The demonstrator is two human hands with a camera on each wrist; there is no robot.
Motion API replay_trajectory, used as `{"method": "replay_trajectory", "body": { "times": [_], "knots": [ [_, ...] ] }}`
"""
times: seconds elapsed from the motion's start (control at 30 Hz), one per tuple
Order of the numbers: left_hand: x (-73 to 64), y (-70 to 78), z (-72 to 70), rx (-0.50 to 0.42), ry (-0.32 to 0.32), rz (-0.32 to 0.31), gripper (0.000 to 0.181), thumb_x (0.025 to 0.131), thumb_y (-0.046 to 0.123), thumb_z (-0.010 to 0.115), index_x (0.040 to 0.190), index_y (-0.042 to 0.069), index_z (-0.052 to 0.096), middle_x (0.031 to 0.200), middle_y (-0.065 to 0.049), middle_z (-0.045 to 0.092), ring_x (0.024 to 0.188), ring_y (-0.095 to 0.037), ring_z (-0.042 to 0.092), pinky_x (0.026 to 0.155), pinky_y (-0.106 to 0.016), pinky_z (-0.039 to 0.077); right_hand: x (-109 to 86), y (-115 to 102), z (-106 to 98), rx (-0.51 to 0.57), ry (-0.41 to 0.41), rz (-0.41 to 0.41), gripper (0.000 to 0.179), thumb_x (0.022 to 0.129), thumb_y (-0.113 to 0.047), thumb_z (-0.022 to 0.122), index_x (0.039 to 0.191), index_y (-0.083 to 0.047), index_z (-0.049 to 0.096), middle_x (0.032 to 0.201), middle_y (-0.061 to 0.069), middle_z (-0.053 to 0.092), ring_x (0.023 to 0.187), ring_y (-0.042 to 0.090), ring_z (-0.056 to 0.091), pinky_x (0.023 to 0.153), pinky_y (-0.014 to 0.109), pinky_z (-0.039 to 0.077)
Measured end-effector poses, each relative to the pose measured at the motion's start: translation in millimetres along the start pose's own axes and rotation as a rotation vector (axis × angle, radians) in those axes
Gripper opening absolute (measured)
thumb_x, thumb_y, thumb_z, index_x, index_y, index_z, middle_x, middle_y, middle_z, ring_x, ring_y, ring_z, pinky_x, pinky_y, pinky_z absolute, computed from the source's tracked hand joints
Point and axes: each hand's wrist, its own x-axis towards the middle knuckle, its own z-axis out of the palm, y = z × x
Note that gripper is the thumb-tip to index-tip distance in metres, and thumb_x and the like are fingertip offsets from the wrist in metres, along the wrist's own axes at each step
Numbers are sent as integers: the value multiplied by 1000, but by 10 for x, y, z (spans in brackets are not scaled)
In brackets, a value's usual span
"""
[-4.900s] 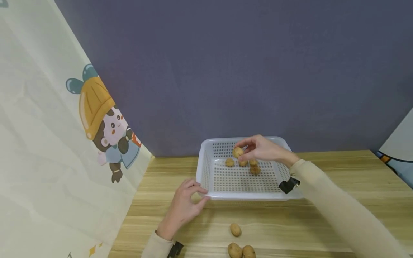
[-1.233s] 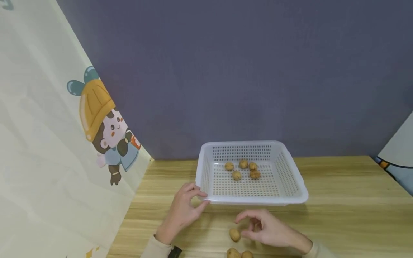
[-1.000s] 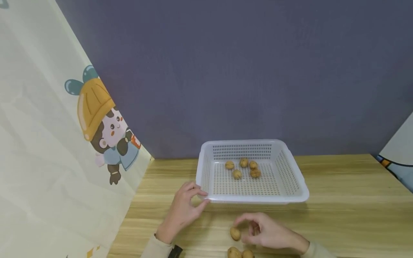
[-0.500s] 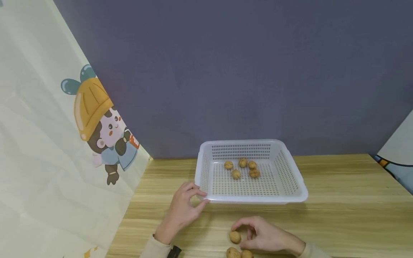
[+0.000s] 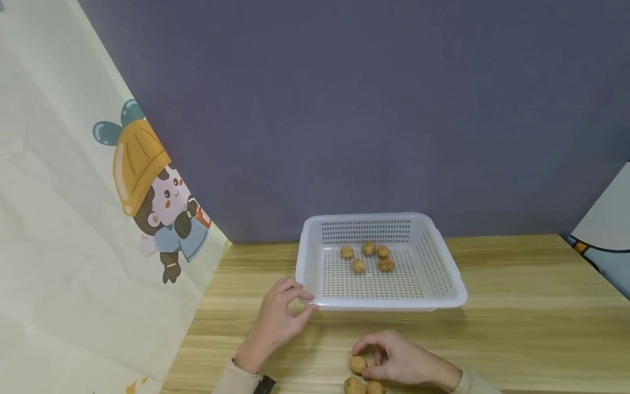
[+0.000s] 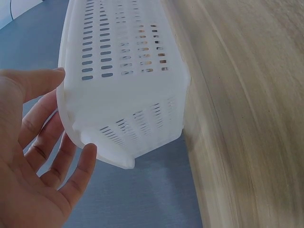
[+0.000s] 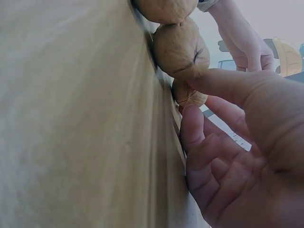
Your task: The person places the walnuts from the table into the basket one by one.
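Observation:
Several walnuts (image 5: pixel 386 265) lie in a white perforated plastic basket (image 5: pixel 389 303) on the wooden table. At the basket's near left corner, my left hand (image 5: pixel 275 323) pinches the rim between thumb and fingers; the left wrist view shows the thumb (image 6: pixel 45 81) against that rim. My right hand (image 5: pixel 406 358) is low in front of the basket, pinching a single walnut (image 5: pixel 357 365) that is at the tabletop. Two more walnuts (image 5: pixel 354 386) sit just nearer, partly cut off by the frame's bottom. In the right wrist view the pinched walnut (image 7: pixel 189 92) is partly hidden behind a nearer one.
A dark blue-grey panel (image 5: pixel 344 109) rises behind the basket. On the left stands a pale sheet (image 5: pixel 54 219) with a cartoon figure (image 5: pixel 157 186). The wooden tabletop (image 5: pixel 531 306) extends to the right, where a black cable (image 5: pixel 600 249) shows at the edge.
Since the earliest frame, my right hand has put a walnut into the basket and come back toward the table's front. Its thumb and index finger have closed on another walnut. My left hand stays put.

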Motion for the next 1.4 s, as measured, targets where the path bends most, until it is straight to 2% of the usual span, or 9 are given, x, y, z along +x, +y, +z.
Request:
{"method": "replay_trajectory", "body": {
  "times": [0.4, 0.6, 0.77, 0.9, 1.2, 1.4],
  "knots": [
    [1, -21, 1, 3, 8, 28, 22, 76, 17, 95, 93, 17, 81, 97, 8, 70, 100, -9, 64, 92, -33, 60, 9, -12, 16, -29, 48, -23, 26, 94, -20, 81, 119, -16, 74, 85, -13, 69, 68, -9, 57, 59, 18, 54],
    [-14, -18, -2, 6, 19, 29, 22, 76, 18, 94, 93, 17, 81, 97, 8, 70, 100, -9, 64, 92, -33, 60, 13, -52, -8, 7, 38, -10, 26, 95, -21, 80, 120, -16, 74, 90, -13, 71, 75, -6, 62, 64, 20, 57],
    [-15, -36, 6, 8, 31, 66, 21, 76, 19, 94, 93, 16, 82, 97, 8, 71, 100, -11, 66, 91, -33, 60, -8, -146, -74, 76, 27, 12, 25, 97, -20, 78, 122, -15, 73, 100, -8, 76, 86, -1, 69, 68, 23, 61],
    [-12, -54, 7, 8, 34, 77, 21, 76, 18, 94, 93, 16, 81, 97, 8, 71, 99, -12, 66, 91, -33, 61, 5, -300, -168, 102, 25, 15, 26, 98, -19, 77, 123, -14, 73, 107, -2, 76, 91, 1, 71, 73, 26, 64],
    [-6, -69, 4, 0, 42, 78, 22, 76, 18, 95, 93, 15, 82, 98, 7, 71, 99, -13, 66, 91, -33, 61, 147, -757, -495, 36, 29, 14, 29, 96, -20, 79, 124, -14, 74, 108, 1, 77, 93, 4, 72, 80, 27, 65],
    [0, -67, 14, -2, 37, 80, 22, 76, 18, 94, 93, 15, 81, 98, 7, 71, 100, -13, 67, 92, -34, 61, 273, -960, -800, 30, 21, 74, 29, 96, -21, 78, 124, -13, 73, 118, 6, 74, 95, 10, 74, 83, 30, 66]
  ]
}}
